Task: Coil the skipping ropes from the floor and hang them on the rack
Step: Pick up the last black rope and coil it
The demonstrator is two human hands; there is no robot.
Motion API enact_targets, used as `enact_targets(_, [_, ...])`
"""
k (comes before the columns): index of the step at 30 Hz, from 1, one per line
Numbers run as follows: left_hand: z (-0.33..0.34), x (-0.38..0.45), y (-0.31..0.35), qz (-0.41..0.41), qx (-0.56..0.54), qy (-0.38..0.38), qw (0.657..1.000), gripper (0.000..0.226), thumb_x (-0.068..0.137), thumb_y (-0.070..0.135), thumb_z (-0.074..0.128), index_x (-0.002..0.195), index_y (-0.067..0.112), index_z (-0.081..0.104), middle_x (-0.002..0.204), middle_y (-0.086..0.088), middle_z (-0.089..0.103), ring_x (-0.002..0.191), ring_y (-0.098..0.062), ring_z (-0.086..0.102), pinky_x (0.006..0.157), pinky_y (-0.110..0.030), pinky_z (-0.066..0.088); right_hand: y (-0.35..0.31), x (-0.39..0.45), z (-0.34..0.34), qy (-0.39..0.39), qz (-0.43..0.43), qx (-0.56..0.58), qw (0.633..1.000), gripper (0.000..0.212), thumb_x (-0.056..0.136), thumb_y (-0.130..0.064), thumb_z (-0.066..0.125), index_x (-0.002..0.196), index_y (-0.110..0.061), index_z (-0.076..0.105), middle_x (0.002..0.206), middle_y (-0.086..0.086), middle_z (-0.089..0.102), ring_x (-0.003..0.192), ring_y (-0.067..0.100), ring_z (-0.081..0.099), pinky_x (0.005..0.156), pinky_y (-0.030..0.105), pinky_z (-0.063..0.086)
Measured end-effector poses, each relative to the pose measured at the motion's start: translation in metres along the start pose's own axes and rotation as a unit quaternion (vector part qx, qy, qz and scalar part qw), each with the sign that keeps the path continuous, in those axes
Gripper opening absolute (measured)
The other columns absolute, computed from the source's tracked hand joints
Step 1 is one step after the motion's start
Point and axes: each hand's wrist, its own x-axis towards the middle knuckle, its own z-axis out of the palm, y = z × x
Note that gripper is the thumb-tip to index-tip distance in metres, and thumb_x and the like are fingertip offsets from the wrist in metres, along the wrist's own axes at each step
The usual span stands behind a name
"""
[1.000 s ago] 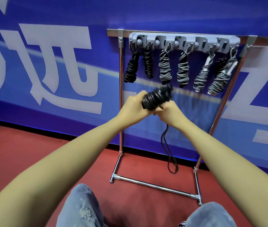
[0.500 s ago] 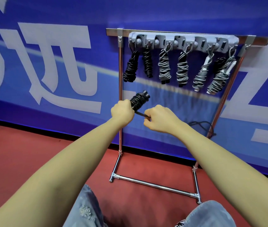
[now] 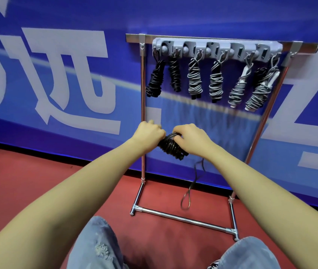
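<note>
Here both hands grip a black rope (image 3: pixel 170 147) coiled into a tight bundle, held in front of the rack (image 3: pixel 143 117): the left hand (image 3: pixel 148 133) clasps its upper end, the right hand (image 3: pixel 190 138) curls over the coils. A loose loop (image 3: pixel 190 188) hangs down from the bundle towards the red floor (image 3: pixel 37 177). Coiled black and grey ropes (image 3: pixel 195 78) hang from the rack's hooks.

The light is bright and even, without one clear source, and shadows stay soft. Small bright glints sit on the chrome tubes of the rack (image 3: pixel 143 113), mostly at the lower centre. The wide lens bends straight lines, so the right post leans and the wall lettering (image 3: pixel 65 78) curves near the left edge. The hanging rope tail (image 3: pixel 190 188) is smeared by motion blur; the centre is reasonably sharp.
</note>
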Motion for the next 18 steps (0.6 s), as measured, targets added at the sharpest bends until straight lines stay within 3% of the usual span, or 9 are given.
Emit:
enact_targets(3, [-0.005,-0.001,-0.004,-0.022,-0.025,0.0,0.999,0.015,0.091,0.009,0.049,0.099,0.011,0.061,0.101,-0.004,0.056,0.092,-0.028,0.054,0.047,-0.025,0.012,0.005,0.001,-0.001,-0.017,0.023,0.126,0.992,0.018,0.087,-0.014,0.048,0.08,-0.008,0.063,0.076,0.006,0.066,0.067,0.021,0.051,0.061,0.035,0.042])
enact_targets(5, [-0.006,-0.003,-0.004,0.024,-0.038,0.065,0.997,0.01,0.074,0.009,0.072,0.08,0.011,0.064,0.08,-0.003,0.059,0.071,-0.026,0.057,0.046,-0.02,0.009,0.008,0.001,-0.003,-0.019,0.038,0.176,0.983,0.017,0.084,-0.014,0.05,0.078,-0.012,0.066,0.071,-0.001,0.069,0.061,0.012,0.051,0.063,0.035,0.046])
enact_targets(7, [-0.004,-0.006,-0.009,0.082,-0.029,0.137,0.987,0.035,0.039,0.003,0.087,0.052,0.012,0.057,0.051,-0.001,0.048,0.042,-0.021,0.046,0.044,-0.014,0.012,0.01,0.001,-0.004,-0.023,0.049,0.183,0.982,0.014,0.084,-0.016,0.053,0.08,-0.012,0.065,0.068,-0.003,0.068,0.06,0.011,0.052,0.064,0.035,0.047])
enact_targets(8, [0.0,-0.006,-0.012,0.11,-0.048,0.156,0.98,0.039,0.034,0.0,0.087,0.049,0.013,0.053,0.047,-0.001,0.044,0.039,-0.02,0.042,0.042,-0.015,0.017,0.011,0.002,-0.004,-0.023,0.051,0.173,0.983,0.012,0.085,-0.018,0.054,0.081,-0.013,0.063,0.068,-0.003,0.065,0.062,0.012,0.052,0.065,0.036,0.047])
enact_targets(12, [0.003,-0.012,-0.016,0.183,-0.173,0.224,0.942,0.02,0.066,0.004,0.071,0.06,0.007,0.053,0.055,-0.007,0.047,0.046,-0.025,0.044,0.04,-0.028,0.041,0.012,0.002,-0.004,-0.003,0.063,0.117,0.991,0.021,0.091,-0.03,0.054,0.075,-0.017,0.05,0.066,-0.003,0.051,0.061,0.017,0.043,0.055,0.03,0.034])
enact_targets(13, [0.002,-0.014,-0.015,0.152,-0.235,0.238,0.93,0.015,0.075,0.014,0.062,0.066,0.005,0.054,0.059,-0.009,0.051,0.049,-0.028,0.048,0.042,-0.033,0.044,0.012,0.002,-0.004,0.011,0.062,0.108,0.992,0.019,0.092,-0.027,0.052,0.076,-0.016,0.049,0.067,-0.002,0.051,0.063,0.02,0.043,0.055,0.03,0.033])
enact_targets(15, [-0.008,-0.021,-0.009,0.04,-0.364,0.202,0.908,0.027,0.083,0.029,0.057,0.09,0.003,0.055,0.072,-0.013,0.062,0.063,-0.035,0.057,0.052,-0.04,0.047,0.011,0.002,-0.002,0.045,0.063,0.093,0.993,0.011,0.09,-0.017,0.048,0.079,-0.015,0.047,0.07,0.004,0.052,0.067,0.027,0.044,0.055,0.032,0.031])
enact_targets(18, [-0.027,-0.021,0.003,-0.114,-0.53,0.152,0.826,0.041,0.082,0.027,0.066,0.11,0.01,0.04,0.084,-0.013,0.065,0.075,-0.034,0.059,0.065,-0.04,0.047,0.007,0.004,-0.001,0.085,0.061,0.04,0.994,0.017,0.094,-0.019,0.044,0.097,-0.006,0.055,0.083,0.016,0.06,0.078,0.038,0.053,0.061,0.033,0.031])
